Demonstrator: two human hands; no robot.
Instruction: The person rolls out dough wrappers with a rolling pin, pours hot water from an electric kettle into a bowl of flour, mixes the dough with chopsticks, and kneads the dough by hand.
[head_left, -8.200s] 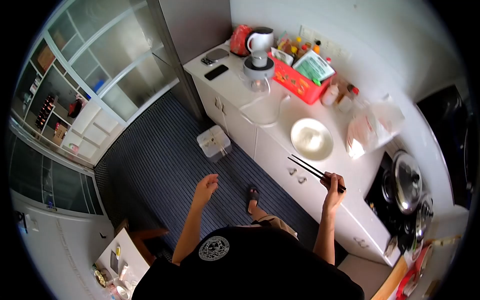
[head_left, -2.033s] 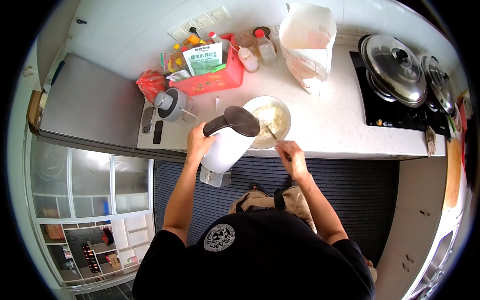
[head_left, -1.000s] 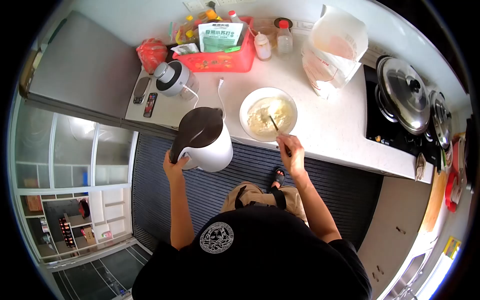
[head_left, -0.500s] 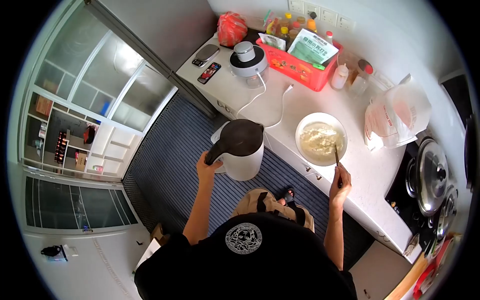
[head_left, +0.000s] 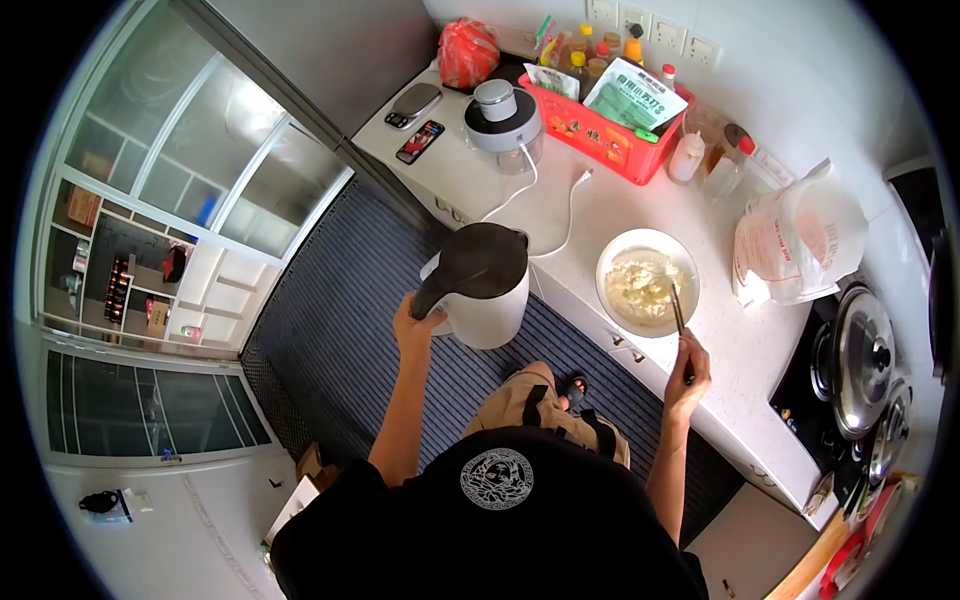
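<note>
— White-bodied and dark-lidded, the kettle (head_left: 492, 318) is gripped by its handle in the left hand (head_left: 414, 324), near the middle of the frame. What has just been changed?

— Two seconds ago it was tipped with its spout at the bowl (head_left: 602, 276); now it is held well apart from it, roughly upright, over the dark striped floor (head_left: 340, 290) beside the edge of the surface (head_left: 727, 347).

— What is meant by that for the mixing?

— No pouring can be seen, so the stirring, it would be judged, is left to the right hand (head_left: 688, 378) alone.

— How is that hand set?

— Its fingers are closed around the dark chopsticks (head_left: 678, 310), whose tips are reached into the pale, lumpy mix (head_left: 637, 284) right of centre. Loose clumps can be made out, so the mix is judged to be unevenly blended.

— What is placed nearby?

— Towards the upper right, a pale bag (head_left: 800, 243) with red print; above the bowl, a red basket (head_left: 590, 143) packed with bottles and packets; towards the upper left, a lit phone (head_left: 419, 142).
</note>
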